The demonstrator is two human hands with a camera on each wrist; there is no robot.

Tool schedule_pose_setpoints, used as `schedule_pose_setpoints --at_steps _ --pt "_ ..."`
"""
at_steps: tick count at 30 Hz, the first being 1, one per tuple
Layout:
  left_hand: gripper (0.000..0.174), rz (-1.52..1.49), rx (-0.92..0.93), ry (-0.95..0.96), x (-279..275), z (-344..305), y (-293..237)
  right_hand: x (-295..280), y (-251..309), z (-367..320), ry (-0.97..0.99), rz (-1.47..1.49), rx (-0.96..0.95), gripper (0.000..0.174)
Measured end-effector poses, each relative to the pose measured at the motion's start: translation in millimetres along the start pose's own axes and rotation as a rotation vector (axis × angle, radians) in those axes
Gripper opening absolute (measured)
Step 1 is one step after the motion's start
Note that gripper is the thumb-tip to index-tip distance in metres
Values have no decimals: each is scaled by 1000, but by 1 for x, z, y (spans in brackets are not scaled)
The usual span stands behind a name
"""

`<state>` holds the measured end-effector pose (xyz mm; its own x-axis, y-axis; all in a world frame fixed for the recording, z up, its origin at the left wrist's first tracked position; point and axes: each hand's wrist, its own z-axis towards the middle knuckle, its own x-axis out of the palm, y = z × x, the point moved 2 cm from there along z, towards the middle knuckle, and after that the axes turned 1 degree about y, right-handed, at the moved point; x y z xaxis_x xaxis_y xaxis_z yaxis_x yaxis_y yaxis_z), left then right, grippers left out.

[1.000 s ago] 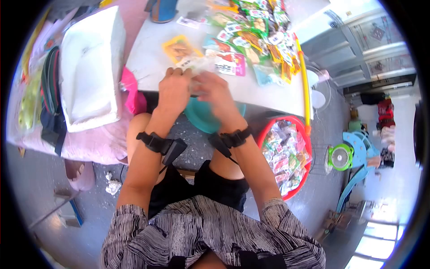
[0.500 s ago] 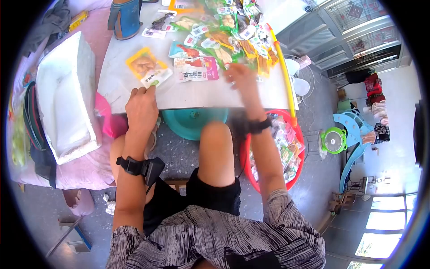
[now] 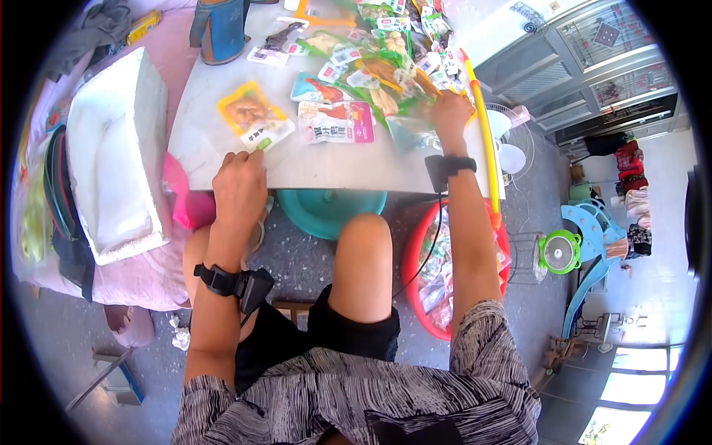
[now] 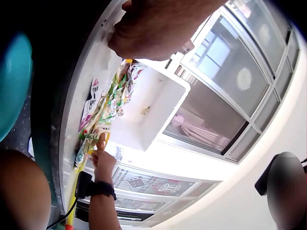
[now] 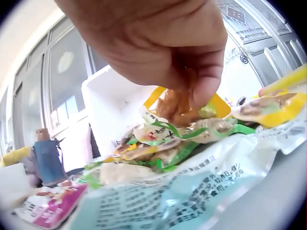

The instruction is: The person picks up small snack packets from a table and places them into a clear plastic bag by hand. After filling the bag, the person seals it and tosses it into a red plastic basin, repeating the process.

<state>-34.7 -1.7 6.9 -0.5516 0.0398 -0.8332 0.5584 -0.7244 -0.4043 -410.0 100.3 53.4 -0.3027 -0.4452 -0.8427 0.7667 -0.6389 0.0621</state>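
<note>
My left hand is at the table's front edge, fingers curled. Its fingertips are right at the lower end of a yellow-bordered food packet with a white label; I cannot tell whether they grip it. To the right of that packet lies a white and pink pouch. My right hand reaches to the right side of a pile of snack packets. In the right wrist view its thumb and fingers pinch a yellow-edged packet of brown food. A pale blue pouch lies in front of it.
A yellow pole runs along the table's right edge. Below stand a red basin full of packets and a teal basin. A white foam box is at left, a blue container at the back. Another white box stands behind the pile.
My hands were close together over the front of the table. The right hand has swung right and forward to the pile and taken hold of a packet; the left has stayed near the yellow-bordered packet.
</note>
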Motion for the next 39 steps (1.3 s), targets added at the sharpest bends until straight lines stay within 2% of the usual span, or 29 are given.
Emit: schedule_pose_setpoints --at_steps 3,6,9,13,16,19,20,23,29,32,35,38,39 --pt "20 12 15 -8 1 0 0 -33 10 -31 -33 512 38 20" --pt "19 9 34 -29 4 -1 4 -48 23 -72 145 815 4 28" --pt "16 17 35 -40 7 -2 4 -10 9 -98 121 789 -145 35" --pt "12 11 27 -58 12 -2 6 -8 11 -108 -24 474 -141 30" --pt "12 7 31 -77 13 -3 7 -7 7 -113 -197 447 162 16" --pt "12 10 21 -63 13 -3 8 -24 15 -126 257 307 300 32" --pt "13 14 19 -60 13 -2 8 -28 22 -134 326 276 249 54" --pt "14 20 6 -39 11 -2 5 -48 64 -145 482 118 317 65" --pt "18 0 5 -71 7 -4 2 -15 75 -138 357 148 259 71" --pt "20 0 -36 -78 8 -2 2 -19 72 -132 519 158 323 48" --pt "21 -33 -38 -127 6 -1 -1 -14 49 -139 449 600 387 36" --pt "19 -53 -8 -186 8 0 1 -26 37 -151 232 1312 630 18" --pt "18 -54 3 -196 8 -1 1 -41 44 -155 233 1371 627 16"
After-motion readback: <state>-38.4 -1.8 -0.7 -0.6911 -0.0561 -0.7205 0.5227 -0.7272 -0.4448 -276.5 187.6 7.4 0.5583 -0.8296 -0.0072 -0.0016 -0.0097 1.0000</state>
